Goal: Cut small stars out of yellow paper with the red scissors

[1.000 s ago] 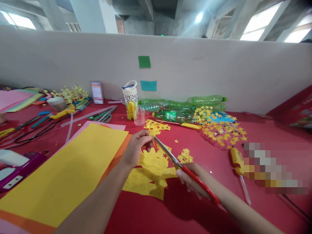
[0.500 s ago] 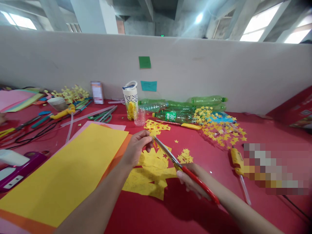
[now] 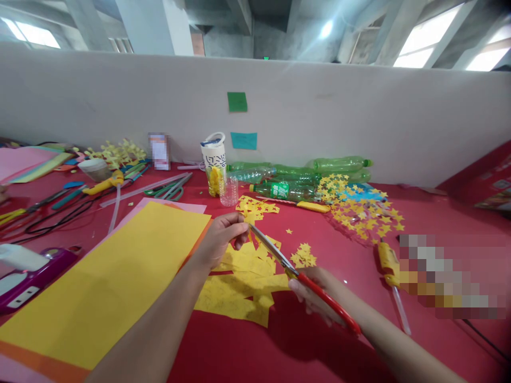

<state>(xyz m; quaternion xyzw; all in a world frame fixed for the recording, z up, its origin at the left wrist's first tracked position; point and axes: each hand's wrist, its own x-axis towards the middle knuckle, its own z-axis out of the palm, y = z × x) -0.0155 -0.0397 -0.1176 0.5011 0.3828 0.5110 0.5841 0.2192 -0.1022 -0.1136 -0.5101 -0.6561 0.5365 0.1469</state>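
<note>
My left hand (image 3: 225,236) is closed in a pinch on a small piece of yellow paper (image 3: 248,214), most of it hidden by the fingers. My right hand (image 3: 315,298) grips red-handled scissors (image 3: 279,254), whose blades point up and left, tips right by the left fingertips. The blades look close together. Beneath both hands lie yellow paper scraps (image 3: 243,290), some with jagged, cut edges. A small heap of yellow paper stars (image 3: 304,256) rests just beyond the right hand. More cut yellow scraps (image 3: 259,206) lie past the left hand.
Yellow sheets (image 3: 120,276) over orange and pink ones cover the left side. Green plastic bottles (image 3: 295,190) lie along the partition beside a patterned tumbler (image 3: 213,165). Many stars (image 3: 359,213) spread at right, near a yellow glue gun (image 3: 388,263). Green-handled scissors (image 3: 170,189) lie behind the sheets.
My left hand has shifted slightly left, with the wrist lower and the paper turned a little. The scissors' tips moved marginally left; my right hand is nearly still.
</note>
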